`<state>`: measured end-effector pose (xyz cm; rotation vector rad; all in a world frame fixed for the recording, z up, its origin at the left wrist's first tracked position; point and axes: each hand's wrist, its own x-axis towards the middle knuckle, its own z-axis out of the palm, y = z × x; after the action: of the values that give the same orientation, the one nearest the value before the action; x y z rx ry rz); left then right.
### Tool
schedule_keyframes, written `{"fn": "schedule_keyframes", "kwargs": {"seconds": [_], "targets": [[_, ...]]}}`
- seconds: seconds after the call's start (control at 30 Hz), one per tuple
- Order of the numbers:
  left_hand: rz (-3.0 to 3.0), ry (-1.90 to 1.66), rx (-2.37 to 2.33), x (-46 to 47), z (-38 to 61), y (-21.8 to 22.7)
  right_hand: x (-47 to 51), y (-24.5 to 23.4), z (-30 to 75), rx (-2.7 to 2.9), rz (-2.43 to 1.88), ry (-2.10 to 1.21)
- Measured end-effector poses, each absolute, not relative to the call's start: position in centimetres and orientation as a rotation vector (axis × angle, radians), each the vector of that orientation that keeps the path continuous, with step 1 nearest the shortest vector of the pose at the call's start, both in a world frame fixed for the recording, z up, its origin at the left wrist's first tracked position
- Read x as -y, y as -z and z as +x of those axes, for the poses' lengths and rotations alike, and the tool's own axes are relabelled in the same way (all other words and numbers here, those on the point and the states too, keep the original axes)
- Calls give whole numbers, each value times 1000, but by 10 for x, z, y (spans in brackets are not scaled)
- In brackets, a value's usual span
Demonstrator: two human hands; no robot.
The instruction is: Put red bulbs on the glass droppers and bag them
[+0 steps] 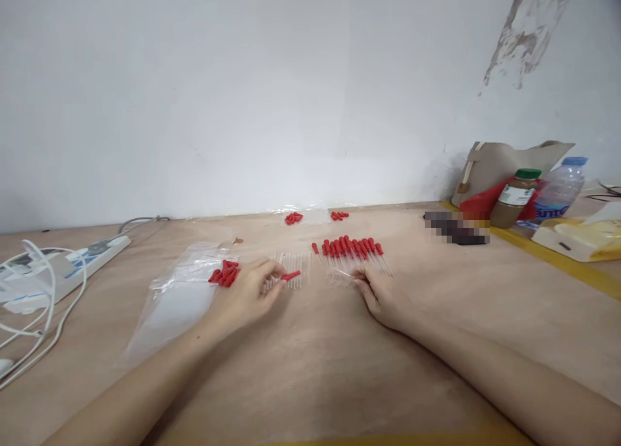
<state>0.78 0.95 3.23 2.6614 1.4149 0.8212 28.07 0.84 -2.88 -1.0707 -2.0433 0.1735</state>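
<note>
My left hand (pixel 252 285) pinches a red rubber dropper bulb (pixel 292 276) between thumb and fingers, its free end pointing right. Behind and below that bulb lies a row of clear glass dropper tubes (pixel 297 263). Between the closed fingertips of my right hand (pixel 382 293) is a thin glass tube (pixel 343 274), slanting up to the left, apart from the held bulb. Just beyond my right hand, several droppers with red bulbs (pixel 347 246) lie side by side. Loose red bulbs (pixel 224 274) are heaped left of my left hand, on a clear plastic bag (pixel 177 310).
Two small groups of red bulbs (pixel 293 219) lie near the wall. At left stands a white power strip (pixel 72 271) with tangled cables. To the right are a blurred dark object (pixel 456 228), a green-capped bottle (pixel 515 199), a water bottle (pixel 563 187) and a beige bag (pixel 504 161).
</note>
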Motion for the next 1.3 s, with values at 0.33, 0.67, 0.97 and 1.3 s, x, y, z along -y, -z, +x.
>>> {"fn": "schedule_keyframes", "kwargs": {"seconds": [0.33, 0.67, 0.97, 1.3], "targets": [[2473, -752, -1244, 6, 33, 6, -5, 28, 277, 2142, -957, -126], [2266, -929, -1217, 9, 43, 9, 13, 19, 260, 2139, -951, -262], [2213, -898, -1074, 10, 44, 8, 10, 21, 259, 2175, -894, -236], [2325, -860, -1003, 13, 44, 6, -2, 29, 259, 2204, -833, -99]]}}
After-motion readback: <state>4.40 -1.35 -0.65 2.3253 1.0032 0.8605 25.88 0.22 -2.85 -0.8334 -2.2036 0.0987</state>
